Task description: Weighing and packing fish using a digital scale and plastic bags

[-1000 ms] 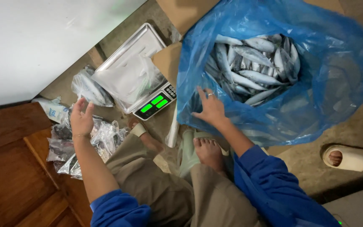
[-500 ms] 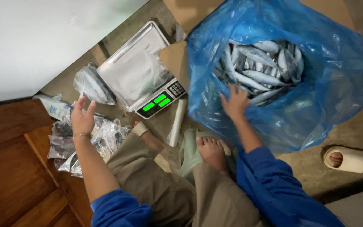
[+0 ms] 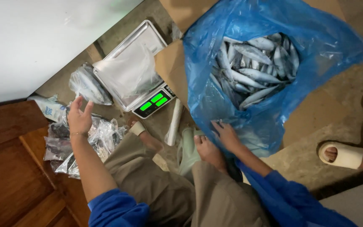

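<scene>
Brimming blue plastic bag (image 3: 316,42) of silvery fish (image 3: 253,67) by scale (image 3: 148,71).

scale (image 3: 136,73): upper centre-left of frame, clear bag on its tray
fish bag (image 3: 269,71): upper right, fish inside
packed bags (image 3: 85,141): lower left, below scale
slipper (image 3: 345,154): right edge, below fish bag

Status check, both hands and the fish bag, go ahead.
Left hand open over clear packed bags. Right hand on big blue plastic bag of silver fish. Digital scale with steel tray between them.
</scene>
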